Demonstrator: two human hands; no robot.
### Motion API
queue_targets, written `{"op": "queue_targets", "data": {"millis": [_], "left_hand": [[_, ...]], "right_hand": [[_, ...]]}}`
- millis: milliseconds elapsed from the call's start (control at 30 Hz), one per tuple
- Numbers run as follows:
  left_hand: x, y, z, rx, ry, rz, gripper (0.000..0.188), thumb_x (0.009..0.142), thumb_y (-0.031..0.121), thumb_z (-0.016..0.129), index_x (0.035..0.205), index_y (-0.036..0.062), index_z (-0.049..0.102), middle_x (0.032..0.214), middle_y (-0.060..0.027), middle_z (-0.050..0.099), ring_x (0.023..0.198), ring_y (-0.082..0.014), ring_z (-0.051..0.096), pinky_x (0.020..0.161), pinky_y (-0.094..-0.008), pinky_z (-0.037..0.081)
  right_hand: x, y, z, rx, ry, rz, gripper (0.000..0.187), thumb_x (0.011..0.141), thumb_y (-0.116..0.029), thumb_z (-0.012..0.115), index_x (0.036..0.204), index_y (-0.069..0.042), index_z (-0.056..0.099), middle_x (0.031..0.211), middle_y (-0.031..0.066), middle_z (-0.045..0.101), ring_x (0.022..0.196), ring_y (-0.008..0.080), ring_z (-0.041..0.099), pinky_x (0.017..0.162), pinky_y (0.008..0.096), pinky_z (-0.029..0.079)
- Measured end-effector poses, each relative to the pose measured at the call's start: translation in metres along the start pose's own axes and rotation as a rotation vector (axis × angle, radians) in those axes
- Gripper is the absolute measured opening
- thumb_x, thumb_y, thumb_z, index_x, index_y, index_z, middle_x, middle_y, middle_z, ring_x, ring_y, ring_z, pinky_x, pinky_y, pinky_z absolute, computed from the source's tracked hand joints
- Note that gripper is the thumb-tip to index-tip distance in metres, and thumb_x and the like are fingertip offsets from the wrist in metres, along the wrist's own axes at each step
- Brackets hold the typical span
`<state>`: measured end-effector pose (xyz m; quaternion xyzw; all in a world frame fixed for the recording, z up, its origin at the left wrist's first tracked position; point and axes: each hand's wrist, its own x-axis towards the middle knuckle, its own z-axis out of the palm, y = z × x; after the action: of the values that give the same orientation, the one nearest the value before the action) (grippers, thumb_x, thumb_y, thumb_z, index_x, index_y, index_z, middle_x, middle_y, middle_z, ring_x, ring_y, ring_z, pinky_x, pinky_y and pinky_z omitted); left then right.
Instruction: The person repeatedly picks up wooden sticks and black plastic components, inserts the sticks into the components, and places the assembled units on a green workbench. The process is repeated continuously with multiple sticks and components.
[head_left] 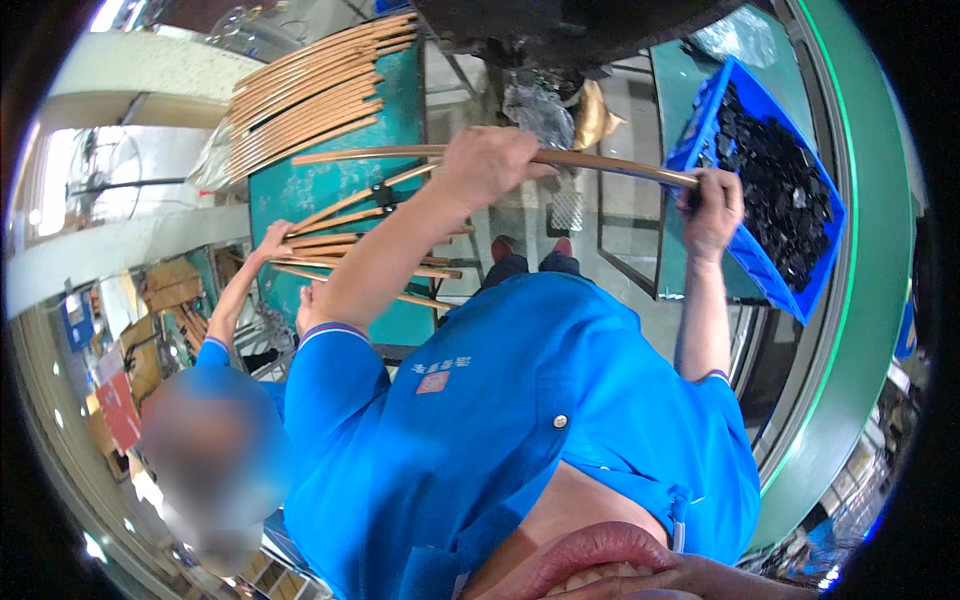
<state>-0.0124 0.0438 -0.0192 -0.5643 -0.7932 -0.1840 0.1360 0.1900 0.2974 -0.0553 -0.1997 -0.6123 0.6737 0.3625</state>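
Note:
A long, thin brown rod (pixel 610 163), wood-coloured, runs crosswise in front of me and looks bowed in the fisheye picture. My left hand (pixel 490 165) is wrapped around it near its middle, knuckles up. At the rod's right end my right hand (pixel 718 205) is closed. A small dark piece shows between those fingers at the rod's tip, partly hidden by them. Just beyond that hand stands a blue crate (pixel 768 268) filled with small black plastic pieces (pixel 775 180). The rod's left end reaches over the green table.
On the green table (pixel 400 322) at left lie a row of similar rods (pixel 310 90) and a looser bunch. A co-worker's hand (pixel 275 240) touches the bunch. A dark rounded machine part (pixel 570 30) hangs ahead. A green rail (pixel 850 330) runs along the right.

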Motion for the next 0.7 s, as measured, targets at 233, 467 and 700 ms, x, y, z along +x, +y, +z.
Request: {"op": "queue_targets", "data": {"millis": [233, 467, 700], "left_hand": [[0.005, -0.055, -0.038, -0.291, -0.555, -0.260, 0.046, 0.083, 0.049, 0.070, 0.078, 0.0045, 0.062, 0.070, -0.0126, 0.061, 0.066, -0.0296, 0.062, 0.060, -0.0418, 0.045], [-0.010, -0.051, -0.039, -0.304, -0.630, -0.365, 0.063, 0.080, 0.065, 0.063, 0.075, 0.0024, 0.060, 0.069, -0.0154, 0.058, 0.073, -0.0375, 0.060, 0.066, -0.0464, 0.045], [-0.021, -0.031, -0.044, 0.406, 0.004, -0.084, 0.047, 0.078, 0.055, 0.069, 0.068, 0.0110, 0.057, 0.060, -0.0038, 0.056, 0.057, -0.0243, 0.061, 0.049, -0.0349, 0.049]], "right_hand": [[0.048, -0.013, -0.100, 0.286, 0.105, -0.102, 0.010, 0.090, -0.010, 0.057, 0.094, -0.001, 0.059, 0.081, 0.0180, 0.065, 0.060, 0.0205, 0.059, 0.047, 0.0267, 0.046], [0.069, -0.024, -0.102, 0.324, 0.026, -0.188, 0.009, 0.089, -0.009, 0.055, 0.093, -0.002, 0.057, 0.081, 0.0218, 0.066, 0.055, 0.0212, 0.057, 0.047, 0.0258, 0.046], [0.076, 0.011, -0.092, 0.039, 0.037, 0.619, 0.023, 0.097, -0.027, 0.059, 0.093, -0.005, 0.056, 0.075, 0.0057, 0.058, 0.054, 0.0114, 0.054, 0.038, 0.0211, 0.037]]}}
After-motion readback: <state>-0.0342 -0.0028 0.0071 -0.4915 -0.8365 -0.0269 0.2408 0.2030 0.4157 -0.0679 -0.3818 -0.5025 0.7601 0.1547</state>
